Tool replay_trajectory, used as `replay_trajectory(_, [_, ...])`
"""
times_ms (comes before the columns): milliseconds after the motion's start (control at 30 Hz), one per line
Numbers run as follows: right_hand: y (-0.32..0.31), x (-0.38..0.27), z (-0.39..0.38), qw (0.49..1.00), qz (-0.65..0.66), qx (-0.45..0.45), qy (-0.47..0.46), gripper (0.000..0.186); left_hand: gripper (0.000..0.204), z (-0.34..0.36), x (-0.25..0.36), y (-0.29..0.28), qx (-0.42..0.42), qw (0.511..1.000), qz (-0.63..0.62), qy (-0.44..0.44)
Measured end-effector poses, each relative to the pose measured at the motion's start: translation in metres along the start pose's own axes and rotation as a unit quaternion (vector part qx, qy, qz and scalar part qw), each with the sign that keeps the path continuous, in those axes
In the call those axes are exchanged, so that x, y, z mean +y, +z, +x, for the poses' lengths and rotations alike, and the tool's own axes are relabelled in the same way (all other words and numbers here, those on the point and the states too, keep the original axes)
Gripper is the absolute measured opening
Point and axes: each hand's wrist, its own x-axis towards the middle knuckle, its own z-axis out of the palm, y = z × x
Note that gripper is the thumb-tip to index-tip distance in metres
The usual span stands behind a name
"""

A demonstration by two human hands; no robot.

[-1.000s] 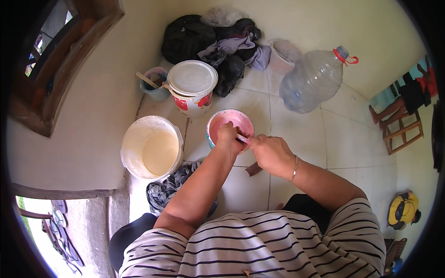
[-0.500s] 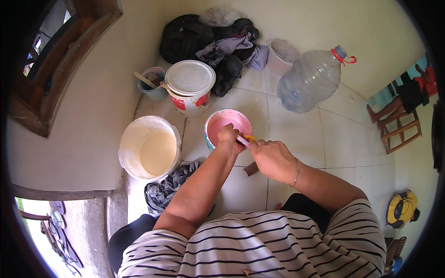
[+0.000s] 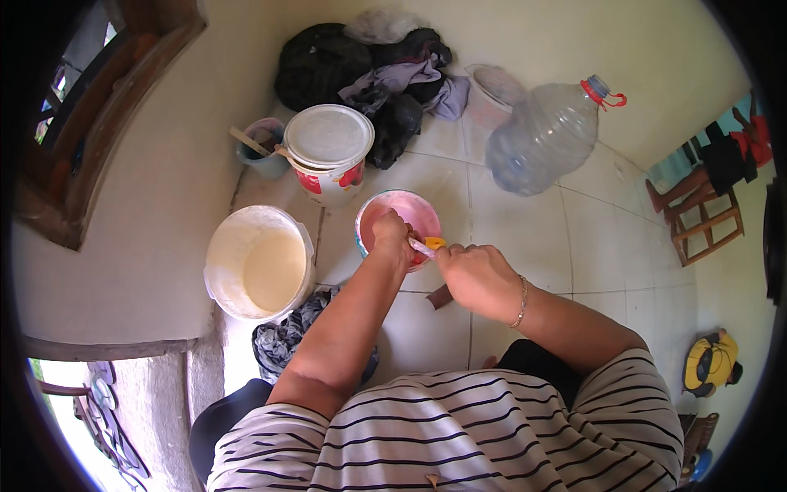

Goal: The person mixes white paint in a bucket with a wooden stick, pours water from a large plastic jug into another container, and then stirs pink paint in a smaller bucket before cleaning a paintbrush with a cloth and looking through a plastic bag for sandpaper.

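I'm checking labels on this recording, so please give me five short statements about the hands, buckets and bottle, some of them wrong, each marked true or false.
1. The left hand is at the mouth of the pink-stained bucket. True.
2. The right hand is empty. False: the right hand holds a pink-smeared stick.
3. A bracelet is on the right wrist. True.
4. The lidded bucket stands to the right of the pink-stained one. False: the lidded bucket is to its left and farther from the person.
5. The clear bottle has a red handle at its neck. True.
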Motion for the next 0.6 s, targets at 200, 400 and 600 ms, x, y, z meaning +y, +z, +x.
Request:
replay_trajectory(200, [0.008, 0.004, -0.004, 1.0, 0.013, 0.017, -0.012, 0.015, 0.028, 0.006, -0.002, 0.003, -0.029, 0.997, 0.067, 0.027])
replay_trajectory(400, [0.012, 0.007, -0.002, 1.0, 0.006, -0.005, -0.01, 0.016, 0.032, 0.015, -0.001, 0.003, -0.06, 0.996, 0.065, 0.014])
replay_trajectory(600, [0.015, 0.006, -0.003, 1.0, 0.008, -0.001, -0.008, 0.016, 0.032, 0.017, -0.002, 0.003, -0.054, 0.995, 0.083, 0.022])
